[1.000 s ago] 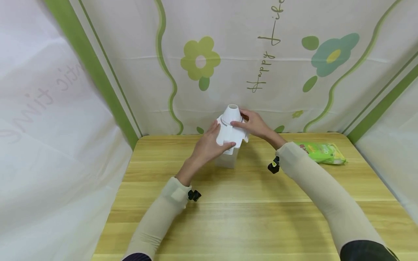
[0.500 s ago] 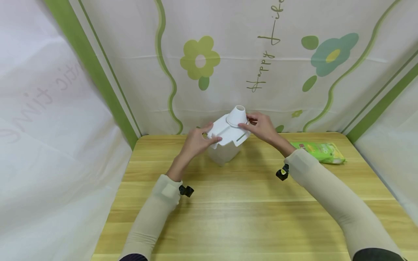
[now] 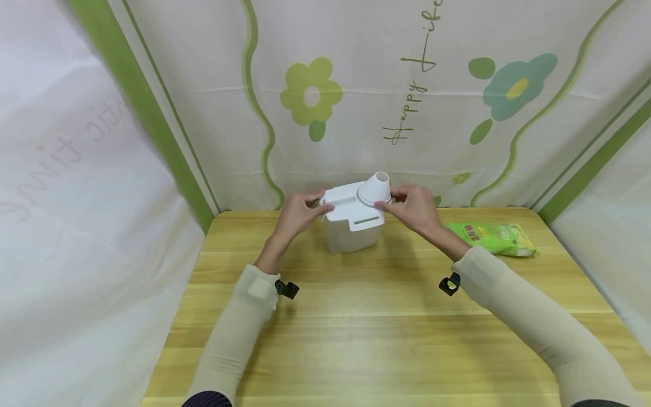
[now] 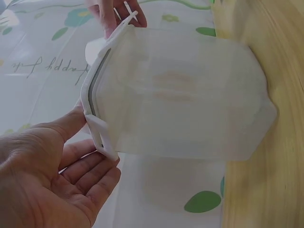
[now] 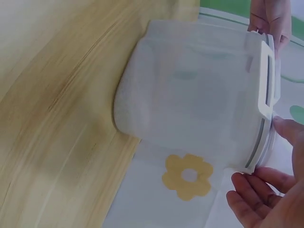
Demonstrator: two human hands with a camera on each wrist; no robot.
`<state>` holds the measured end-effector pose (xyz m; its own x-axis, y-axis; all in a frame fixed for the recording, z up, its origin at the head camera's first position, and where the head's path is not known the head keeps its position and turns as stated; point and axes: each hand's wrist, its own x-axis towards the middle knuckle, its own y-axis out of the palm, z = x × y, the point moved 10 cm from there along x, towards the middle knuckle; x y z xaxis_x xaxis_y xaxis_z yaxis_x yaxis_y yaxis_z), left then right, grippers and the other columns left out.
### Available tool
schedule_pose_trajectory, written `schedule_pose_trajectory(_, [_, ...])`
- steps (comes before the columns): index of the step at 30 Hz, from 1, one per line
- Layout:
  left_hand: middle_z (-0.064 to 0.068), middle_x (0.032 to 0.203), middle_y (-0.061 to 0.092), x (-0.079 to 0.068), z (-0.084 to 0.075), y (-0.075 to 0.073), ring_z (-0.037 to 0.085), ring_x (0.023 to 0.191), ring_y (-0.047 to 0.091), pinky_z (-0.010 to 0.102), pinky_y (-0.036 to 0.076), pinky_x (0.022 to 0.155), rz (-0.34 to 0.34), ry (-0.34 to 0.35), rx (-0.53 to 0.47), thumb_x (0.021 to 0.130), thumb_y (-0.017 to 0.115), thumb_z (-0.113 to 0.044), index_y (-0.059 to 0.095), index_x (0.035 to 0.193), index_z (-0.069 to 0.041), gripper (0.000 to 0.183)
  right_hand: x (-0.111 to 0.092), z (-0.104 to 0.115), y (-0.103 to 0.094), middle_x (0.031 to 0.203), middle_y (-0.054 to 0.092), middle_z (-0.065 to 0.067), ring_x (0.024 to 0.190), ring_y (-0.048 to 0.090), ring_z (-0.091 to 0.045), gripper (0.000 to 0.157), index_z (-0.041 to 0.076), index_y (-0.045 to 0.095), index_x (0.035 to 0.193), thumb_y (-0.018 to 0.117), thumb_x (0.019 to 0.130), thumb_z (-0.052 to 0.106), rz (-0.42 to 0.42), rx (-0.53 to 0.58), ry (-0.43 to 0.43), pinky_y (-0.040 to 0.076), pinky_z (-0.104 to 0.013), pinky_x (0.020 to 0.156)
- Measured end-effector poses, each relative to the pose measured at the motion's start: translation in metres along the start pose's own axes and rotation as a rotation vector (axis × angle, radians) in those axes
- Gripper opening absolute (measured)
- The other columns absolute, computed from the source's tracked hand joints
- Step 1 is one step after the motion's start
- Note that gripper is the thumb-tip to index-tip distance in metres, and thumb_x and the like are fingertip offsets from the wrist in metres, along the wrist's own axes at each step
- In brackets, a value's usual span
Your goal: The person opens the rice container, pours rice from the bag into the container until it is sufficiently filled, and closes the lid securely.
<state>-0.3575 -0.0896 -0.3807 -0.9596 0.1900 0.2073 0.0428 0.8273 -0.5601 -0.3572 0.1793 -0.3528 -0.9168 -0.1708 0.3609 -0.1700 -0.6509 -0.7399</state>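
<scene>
A translucent plastic storage container stands on the wooden table, its broad side toward me. Its white lid has a slotted front tab and, at the right, a white cone-shaped spout. My left hand pinches the lid's left end, thumb on top and fingers under a white clip. At the opposite end my right hand pinches the lid beside the cone, thumb above and fingertips at the lower edge. Through the cloudy wall only faint shapes show.
A green plastic packet lies at the table's back right, behind the right forearm. The wooden table ends at a white curtain with printed flowers, close behind the container. More white cloth hangs at the left.
The container has turned from its narrow end facing me to its broad side. My left hand has shifted left to the lid's end; my right hand has moved right and slightly nearer.
</scene>
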Motion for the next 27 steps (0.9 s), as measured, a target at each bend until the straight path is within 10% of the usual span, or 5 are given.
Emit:
schedule_pose_trajectory(6, [0.009, 0.14, 0.068, 0.002, -0.001, -0.002, 0.031, 0.122, 0.07, 0.043, 0.058, 0.098, 0.007, 0.014, 0.014, 0.093, 0.083, -0.036, 0.069, 0.138, -0.007, 0.055, -0.003, 0.001, -0.003, 0.099, 0.08, -0.016, 0.086, 0.077, -0.03, 0.048, 0.0, 0.082, 0.109, 0.088, 0.087, 0.042, 0.033, -0.037, 0.0, 0.059, -0.048, 0.078])
schedule_pose_trajectory(11, [0.014, 0.131, 0.074, 0.002, -0.006, -0.001, 0.022, 0.083, 0.063, 0.034, 0.054, 0.078, 0.021, 0.04, 0.087, 0.094, 0.083, -0.039, 0.066, 0.143, -0.006, 0.062, 0.003, -0.005, -0.001, 0.126, 0.075, -0.02, 0.112, 0.073, -0.038, 0.062, -0.001, 0.073, 0.13, 0.086, 0.089, 0.043, 0.116, 0.017, 0.013, 0.059, -0.053, 0.093])
schedule_pose_trajectory(15, [0.017, 0.153, 0.058, 0.0, -0.012, 0.003, 0.033, 0.121, 0.066, 0.042, 0.053, 0.105, 0.037, 0.065, 0.107, 0.093, 0.083, -0.04, 0.056, 0.151, -0.001, 0.075, 0.01, -0.01, 0.01, 0.153, 0.057, -0.022, 0.138, 0.057, -0.044, 0.074, -0.001, 0.055, 0.15, 0.082, 0.094, 0.038, 0.224, 0.145, 0.004, 0.051, -0.053, 0.111])
schedule_pose_trajectory(18, [0.016, 0.162, 0.047, -0.002, -0.015, 0.007, 0.037, 0.151, 0.043, 0.046, 0.036, 0.124, 0.048, 0.078, 0.105, 0.094, 0.082, -0.042, 0.052, 0.154, 0.001, 0.079, 0.013, -0.015, 0.019, 0.159, 0.05, -0.022, 0.144, 0.051, -0.043, 0.074, -0.001, 0.049, 0.155, 0.08, 0.097, 0.033, 0.282, 0.241, 0.008, 0.047, -0.051, 0.115])
schedule_pose_trajectory(27, [0.015, 0.165, 0.042, -0.001, -0.013, 0.015, 0.036, 0.154, 0.037, 0.045, 0.032, 0.127, 0.079, 0.092, 0.086, 0.097, 0.079, -0.04, 0.051, 0.155, 0.001, 0.076, 0.011, -0.022, 0.031, 0.153, 0.056, -0.025, 0.142, 0.054, -0.041, 0.07, -0.002, 0.052, 0.154, 0.079, 0.098, 0.03, 0.27, 0.336, 0.026, 0.047, -0.05, 0.115])
